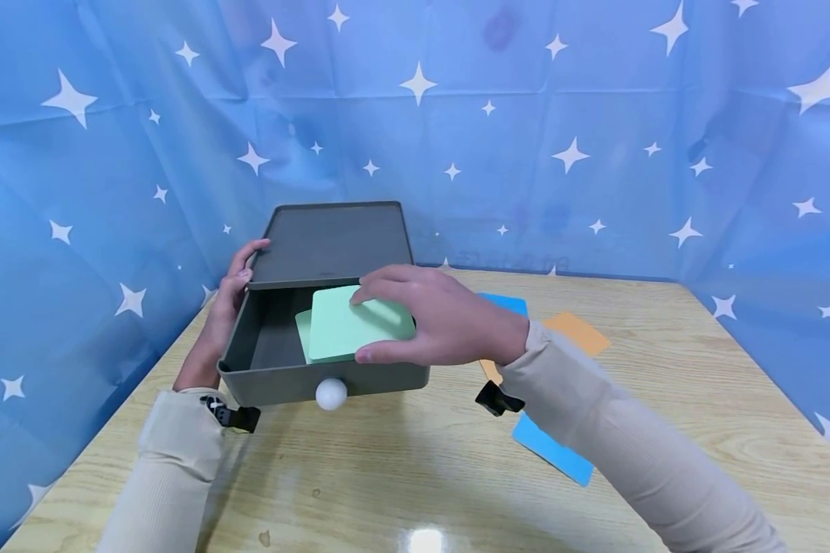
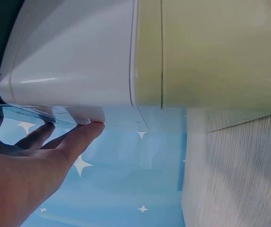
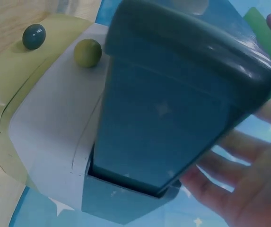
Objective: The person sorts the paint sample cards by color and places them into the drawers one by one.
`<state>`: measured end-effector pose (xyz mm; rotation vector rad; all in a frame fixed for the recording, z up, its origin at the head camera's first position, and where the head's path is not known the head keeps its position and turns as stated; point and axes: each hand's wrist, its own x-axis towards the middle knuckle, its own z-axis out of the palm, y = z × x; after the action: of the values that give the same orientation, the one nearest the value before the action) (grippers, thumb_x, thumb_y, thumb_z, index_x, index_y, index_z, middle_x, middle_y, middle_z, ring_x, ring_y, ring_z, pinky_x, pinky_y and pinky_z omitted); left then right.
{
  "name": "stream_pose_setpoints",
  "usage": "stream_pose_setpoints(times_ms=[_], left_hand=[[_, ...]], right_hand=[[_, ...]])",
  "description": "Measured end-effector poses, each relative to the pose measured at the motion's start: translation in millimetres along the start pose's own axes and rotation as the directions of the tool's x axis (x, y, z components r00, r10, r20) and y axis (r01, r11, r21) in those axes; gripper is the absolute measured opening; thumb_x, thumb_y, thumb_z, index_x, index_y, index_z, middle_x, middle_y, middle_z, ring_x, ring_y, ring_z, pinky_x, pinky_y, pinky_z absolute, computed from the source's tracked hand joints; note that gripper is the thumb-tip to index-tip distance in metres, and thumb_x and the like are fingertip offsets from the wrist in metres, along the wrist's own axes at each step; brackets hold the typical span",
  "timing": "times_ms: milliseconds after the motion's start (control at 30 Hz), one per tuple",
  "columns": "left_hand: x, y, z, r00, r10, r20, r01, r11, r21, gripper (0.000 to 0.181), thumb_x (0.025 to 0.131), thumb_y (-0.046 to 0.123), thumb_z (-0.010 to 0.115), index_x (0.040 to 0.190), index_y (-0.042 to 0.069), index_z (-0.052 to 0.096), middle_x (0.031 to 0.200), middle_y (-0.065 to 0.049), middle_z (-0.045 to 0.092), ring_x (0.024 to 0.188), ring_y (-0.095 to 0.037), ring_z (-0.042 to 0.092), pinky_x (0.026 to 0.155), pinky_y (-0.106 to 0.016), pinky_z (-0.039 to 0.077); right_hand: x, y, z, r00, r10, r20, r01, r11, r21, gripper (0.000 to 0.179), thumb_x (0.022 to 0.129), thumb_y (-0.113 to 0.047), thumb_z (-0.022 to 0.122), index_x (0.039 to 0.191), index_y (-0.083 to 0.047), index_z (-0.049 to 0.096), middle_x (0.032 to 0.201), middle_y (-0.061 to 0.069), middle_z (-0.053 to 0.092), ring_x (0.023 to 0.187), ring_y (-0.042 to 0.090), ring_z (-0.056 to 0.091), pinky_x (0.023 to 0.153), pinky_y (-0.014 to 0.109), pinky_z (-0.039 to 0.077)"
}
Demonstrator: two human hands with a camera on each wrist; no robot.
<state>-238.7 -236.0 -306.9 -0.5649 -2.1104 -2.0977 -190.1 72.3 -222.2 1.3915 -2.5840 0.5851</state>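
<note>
A small drawer cabinet (image 1: 335,238) stands on the table with its dark grey top drawer (image 1: 270,386) pulled out. My left hand (image 1: 228,303) rests against the cabinet's left side; in the left wrist view its fingertips touch the side. Over the drawer's right half, my right hand (image 1: 443,315) holds a light green card (image 1: 335,330) between thumb and fingers. Another green card (image 1: 303,326) shows partly beneath it, inside the drawer. The right wrist view catches a green card (image 3: 263,45) by the right hand at its edge.
Below the top drawer are a white drawer (image 3: 55,109) and a yellow drawer (image 3: 12,80), both closed. A white knob (image 1: 331,394) sticks out from the open drawer. Blue (image 1: 553,449) and orange (image 1: 577,332) cards lie on the table at right, partly behind my right arm.
</note>
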Motion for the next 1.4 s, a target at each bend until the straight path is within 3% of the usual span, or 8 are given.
stream_pose_setpoints(times_ms=[133,400,600,833,1033,1233,1400], left_hand=[[0.1,-1.2,-0.3,1.0,0.005,0.006,-0.005,1.0,0.007,0.052,0.103,0.039,0.025,0.154,0.033,0.026,0.161,0.002,0.011,0.139,-0.022,0.022,0.104,-0.038,0.026],[-0.8,-2.2,-0.7,1.0,0.02,-0.001,-0.02,1.0,-0.008,0.051,0.103,0.037,0.026,0.153,0.032,0.029,0.156,0.001,0.02,0.131,-0.018,0.031,0.099,-0.031,0.033],[-1.3,-1.5,-0.2,1.0,0.012,0.012,-0.012,1.0,-0.019,0.051,0.103,0.037,0.025,0.154,0.032,0.027,0.158,0.004,0.016,0.138,-0.018,0.024,0.104,-0.035,0.027],[-2.0,-2.0,-1.4,1.0,0.013,0.009,-0.013,1.0,-0.002,0.051,0.103,0.038,0.025,0.154,0.033,0.027,0.158,0.003,0.016,0.138,-0.019,0.024,0.102,-0.032,0.029],[-1.3,-1.6,0.3,1.0,0.019,0.014,-0.019,1.0,-0.012,0.051,0.103,0.037,0.024,0.154,0.032,0.027,0.158,0.003,0.017,0.138,-0.018,0.024,0.102,-0.03,0.03],[-1.3,-0.1,1.6,1.0,0.009,0.007,-0.009,1.0,-0.007,0.051,0.103,0.037,0.024,0.153,0.033,0.028,0.156,0.003,0.018,0.137,-0.019,0.024,0.103,-0.033,0.028],[-2.2,-0.2,0.3,1.0,0.0,0.003,0.0,1.0,0.017,0.052,0.103,0.039,0.023,0.155,0.033,0.026,0.158,0.003,0.015,0.138,-0.02,0.023,0.103,-0.035,0.027]], right_hand=[[2.9,-3,4,1.0,0.013,0.024,-0.013,1.0,-0.022,0.051,0.088,-0.049,0.072,0.13,-0.021,0.062,0.135,-0.003,0.06,0.117,0.016,0.061,0.095,0.037,0.049],[8.6,-5,12,0.999,0.05,0.022,-0.048,0.997,-0.06,0.053,0.089,-0.052,0.069,0.13,-0.02,0.062,0.135,-0.002,0.061,0.114,0.016,0.063,0.093,0.037,0.051],[7.6,-3,17,0.999,0.037,-0.006,-0.037,0.998,-0.045,0.056,0.089,-0.049,0.07,0.132,-0.014,0.062,0.136,0.001,0.062,0.117,0.019,0.063,0.095,0.037,0.051],[3.3,-4,15,1.0,0.005,-0.031,-0.006,0.999,-0.035,0.054,0.089,-0.048,0.07,0.131,-0.014,0.063,0.134,0.0,0.062,0.12,0.019,0.063,0.098,0.038,0.05],[-3.1,-15,8,0.989,-0.074,-0.127,0.072,0.997,-0.02,0.047,0.089,-0.041,0.073,0.127,-0.014,0.065,0.129,0.0,0.065,0.116,0.016,0.064,0.094,0.032,0.052],[-9.8,-36,1,0.948,-0.205,-0.244,0.203,0.979,-0.034,0.039,0.089,-0.031,0.075,0.121,-0.01,0.068,0.117,0.0,0.072,0.102,0.009,0.069,0.085,0.024,0.053],[-14.1,-51,6,0.927,-0.291,-0.238,0.298,0.955,-0.008,0.034,0.089,-0.026,0.075,0.117,-0.008,0.069,0.101,0.0,0.074,0.091,0.005,0.068,0.08,0.017,0.051]])
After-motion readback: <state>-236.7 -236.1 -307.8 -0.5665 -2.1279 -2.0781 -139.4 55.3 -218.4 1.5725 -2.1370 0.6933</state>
